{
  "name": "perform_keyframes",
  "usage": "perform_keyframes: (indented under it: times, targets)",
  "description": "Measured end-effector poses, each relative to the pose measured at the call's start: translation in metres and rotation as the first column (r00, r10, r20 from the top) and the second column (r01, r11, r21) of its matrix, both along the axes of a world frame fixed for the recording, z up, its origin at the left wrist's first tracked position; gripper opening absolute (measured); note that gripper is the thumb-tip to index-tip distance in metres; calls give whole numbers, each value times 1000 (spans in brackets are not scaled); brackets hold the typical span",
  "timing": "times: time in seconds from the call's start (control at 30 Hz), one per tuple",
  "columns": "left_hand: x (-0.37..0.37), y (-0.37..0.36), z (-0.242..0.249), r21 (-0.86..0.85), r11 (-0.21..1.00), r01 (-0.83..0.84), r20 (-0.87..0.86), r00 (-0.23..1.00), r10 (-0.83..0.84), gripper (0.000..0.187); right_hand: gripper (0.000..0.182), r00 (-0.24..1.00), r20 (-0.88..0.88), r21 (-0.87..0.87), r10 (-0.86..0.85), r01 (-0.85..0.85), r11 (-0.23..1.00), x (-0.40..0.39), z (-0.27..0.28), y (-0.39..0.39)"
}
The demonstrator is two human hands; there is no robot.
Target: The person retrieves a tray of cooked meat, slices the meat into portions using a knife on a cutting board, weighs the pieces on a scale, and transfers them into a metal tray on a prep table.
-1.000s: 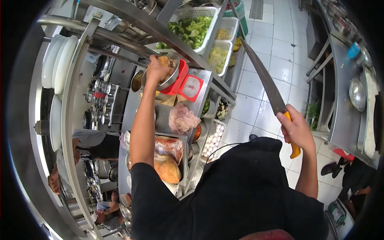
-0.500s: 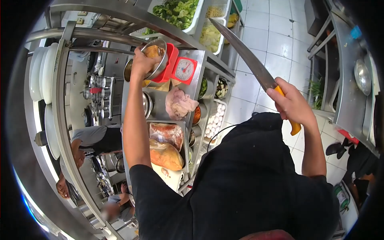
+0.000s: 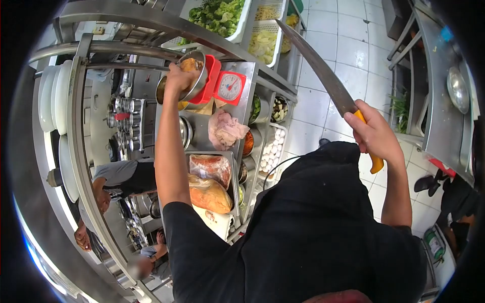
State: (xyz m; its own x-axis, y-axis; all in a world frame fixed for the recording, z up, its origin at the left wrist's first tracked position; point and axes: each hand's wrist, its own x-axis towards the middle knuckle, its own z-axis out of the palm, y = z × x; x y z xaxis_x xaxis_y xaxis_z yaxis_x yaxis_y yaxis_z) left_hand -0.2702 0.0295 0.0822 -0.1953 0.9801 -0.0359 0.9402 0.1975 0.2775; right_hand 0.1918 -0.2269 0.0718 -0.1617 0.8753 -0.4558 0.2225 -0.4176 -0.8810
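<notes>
My left hand [image 3: 180, 78] is at a metal bowl [image 3: 200, 83] with browned food in it, its fingers bent at the food and the rim; what they grip is hidden. The bowl stands on the red tray of a kitchen scale [image 3: 230, 88]. In my right hand [image 3: 373, 130] is a large knife [image 3: 323, 71] by its yellow handle, the long blade pointing up and away over the tiled floor. Nearer to me on the steel counter are a crumpled pinkish cloth or plastic [image 3: 227, 130] and a metal tray [image 3: 235, 177] with wrapped meat [image 3: 209, 194].
Broccoli [image 3: 216, 17] and pale cut vegetables [image 3: 263, 46] fill white baskets at the top. Eggs [image 3: 273, 151] and food containers line the counter's right side. White plates [image 3: 50, 96] stack at left. Co-workers are beyond the shelf and at right.
My right hand and the knife have shifted slightly right. My left hand has moved a little on the bowl, and the view has shifted slightly.
</notes>
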Motion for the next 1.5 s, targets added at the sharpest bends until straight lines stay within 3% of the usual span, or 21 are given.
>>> perform_keyframes:
  times: [0.07, 0.17, 0.2, 0.23, 0.33, 0.37, 0.43, 0.47, 0.53, 0.6, 0.67, 0.77, 0.83, 0.9, 0.97, 1.03, 1.2, 1.37, 1.43, 1.47, 1.5]
  targets:
    - [22, -15, 7, -93, 996, -10, 236, 971, 32, 103, 26, 1000, -3, -5, -13, 13, 1000, 0, -1, -3]
    - [32, -21, 11, 63, 998, -21, 6, 1000, 21, 77, 26, 1000, -16, 10, -9, 10, 1000, -5, -3, -1]
    - [26, -21, 10, 133, 990, -41, 39, 999, 36, 69, 25, 1000, -23, -2, -8, 8, 1000, -7, -3, 0]
    - [24, -25, 18, 150, 987, -65, 38, 997, 60, 69, 25, 1000, -30, -16, -4, 4, 1000, -10, -3, 2]
    - [33, -58, 63, 250, 962, -108, 442, 897, -15, 63, 25, 996, -81, 35, 43, -40, 999, -26, 1, 8]
    - [32, -71, 78, 268, 953, -143, 439, 899, 12, 63, 25, 992, -115, 50, 43, -38, 998, -32, 1, 10]
    - [18, -103, 103, 370, 920, -126, 638, 755, -153, 58, 24, 985, -139, 66, 103, -94, 993, -47, 1, 13]
    - [5, -123, 113, 390, 906, -164, 627, 768, -131, 58, 23, 982, -142, 89, 123, -111, 990, -56, 4, 13]
    - [-19, -176, 129, 436, 900, -27, 607, 747, -271, 64, 23, 971, -160, 118, 179, -161, 980, -75, 9, 10]
    - [-20, -244, 139, 436, 899, -39, 592, 765, -255, 66, 23, 944, -171, 160, 283, -257, 953, -97, 15, 3]
    - [-41, -310, 129, 429, 898, -94, 603, 770, -208, 69, 24, 906, -158, 203, 392, -359, 911, -122, 21, -11]
    - [-70, -409, 105, 328, 918, -223, 557, 831, 3, 70, 23, 833, -118, 235, 541, -506, 830, -160, 26, -46]
    - [-85, -472, 87, 223, 912, -346, 617, 774, 143, 68, 22, 773, -66, 245, 631, -600, 761, -185, 24, -75]
    - [-111, -530, 48, 250, 905, -345, 459, 865, 203, 68, 20, 670, 91, 255, 737, -731, 633, -214, 29, -111]
    - [-125, -576, 17, 165, 894, -416, 411, 853, 321, 70, 20, 600, 183, 217, 779, -797, 563, -242, 34, -149]
    - [-143, -607, -18, 24, 909, -416, 205, 892, 402, 73, 20, 532, 326, 302, 781, -842, 447, -273, 23, -186]
    - [-174, -619, -91, 38, 926, -375, 25, 927, 374, 86, 20, 367, 508, 145, 779, -928, 343, -329, 11, -248]
    - [-187, -629, -98, 72, 944, -322, 141, 940, 310, 94, 22, 286, 667, 108, 688, -951, 291, -362, 12, -274]
    - [-194, -635, -105, 252, 855, -454, 438, 841, 318, 82, 22, 264, 716, 127, 647, -960, 251, -371, 12, -277]
    - [-194, -635, -114, 337, 770, -542, 496, 797, 344, 54, 23, 253, 749, 152, 612, -965, 213, -375, 11, -280]
    - [-194, -634, -121, 333, 768, -547, 510, 789, 342, 54, 23, 242, 756, 139, 608, -967, 212, -380, 14, -283]
